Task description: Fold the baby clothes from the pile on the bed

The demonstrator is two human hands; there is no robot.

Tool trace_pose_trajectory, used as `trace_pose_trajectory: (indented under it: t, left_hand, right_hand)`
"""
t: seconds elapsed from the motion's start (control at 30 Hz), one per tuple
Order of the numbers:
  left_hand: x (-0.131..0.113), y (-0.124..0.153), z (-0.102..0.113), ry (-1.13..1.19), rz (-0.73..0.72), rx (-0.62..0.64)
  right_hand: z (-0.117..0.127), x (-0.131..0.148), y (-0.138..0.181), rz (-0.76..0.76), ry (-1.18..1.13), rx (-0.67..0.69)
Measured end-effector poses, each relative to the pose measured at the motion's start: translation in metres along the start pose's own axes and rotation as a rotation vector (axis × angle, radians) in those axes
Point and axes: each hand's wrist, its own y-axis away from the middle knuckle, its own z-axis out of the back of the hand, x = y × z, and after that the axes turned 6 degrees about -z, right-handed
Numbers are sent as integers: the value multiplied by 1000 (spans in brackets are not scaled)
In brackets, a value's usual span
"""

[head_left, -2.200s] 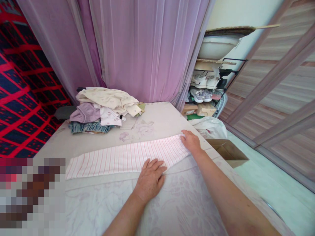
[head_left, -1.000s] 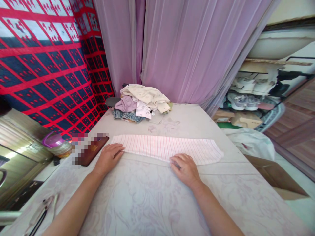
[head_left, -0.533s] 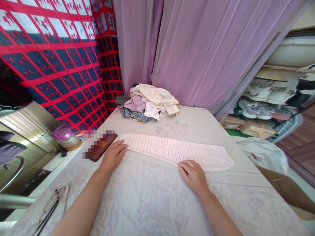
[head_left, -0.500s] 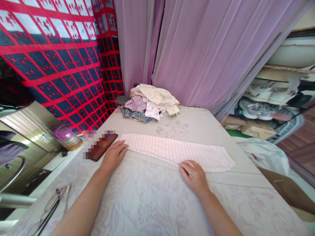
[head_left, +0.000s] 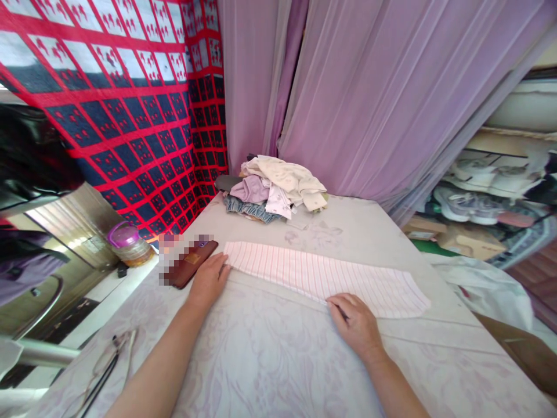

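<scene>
A pink-and-white striped cloth (head_left: 304, 270), folded into a long flat strip, lies across the table; its exact kind does not show. My left hand (head_left: 209, 278) has its fingers closed at the strip's near left corner. Along the near edge, right of the middle, my right hand (head_left: 355, 322) pinches the fabric between thumb and curled fingers. Just left of my left hand lies a brown phone (head_left: 191, 264), partly blurred out.
A heap of clothes (head_left: 278, 188) sits at the table's far side, before purple curtains (head_left: 369, 87). Eyeglasses (head_left: 108, 360) lie at the near left. A purple-lidded jar (head_left: 130, 244) stands beyond the left edge, and shoes (head_left: 470, 203) fill a rack at right.
The whole view has shifted a little, so everything appears slightly further right and lower. Both hands keep their places on the striped cloth, which looks unchanged.
</scene>
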Motion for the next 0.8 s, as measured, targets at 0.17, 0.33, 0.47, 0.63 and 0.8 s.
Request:
trace_pose_trajectory:
  t: [0.17, 0.33, 0.47, 0.63, 0.8]
  left_hand:
    - [-7, 2, -3, -69, 10, 7]
    - [-12, 3, 2, -48, 12, -5]
    - [-11, 1, 16, -28, 132, -17]
    - [-9, -2, 27, -119, 169, 24]
    - [-13, -4, 26, -196, 158, 78]
  right_hand:
    - [-1, 0, 0, 0, 14, -13]
    - [0, 1, -1, 6, 16, -31]
    - [0, 0, -1, 3, 11, -33]
    - [-1, -3, 0, 3, -6, -31]
    - [0, -3, 0, 15, 8, -29]
